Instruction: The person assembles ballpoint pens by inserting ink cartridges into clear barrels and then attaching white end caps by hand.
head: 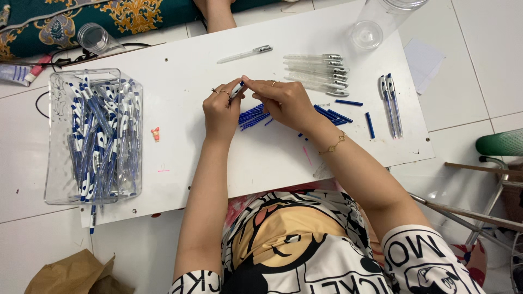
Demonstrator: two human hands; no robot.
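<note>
My left hand [222, 109] and my right hand [283, 100] meet over the middle of a white board [185, 147], both pinching a small white-and-blue pen part [237, 90] between the fingertips. Under my hands lies a bunch of thin blue refills [251, 116]. More blue pieces [333, 115] are scattered just right of my right hand. A row of clear pen barrels [316, 69] lies beyond them. Two finished blue-and-white pens [391, 103] rest near the board's right end. One clear pen [245, 54] lies alone at the far edge.
A clear plastic box [57, 185] full of blue-and-white pens stands at the left end. A clear jar [381, 19] lies at the far right, a clear cup [95, 37] at the far left. Brown paper [76, 275] lies on the tiled floor; chair legs [474, 215] stand right.
</note>
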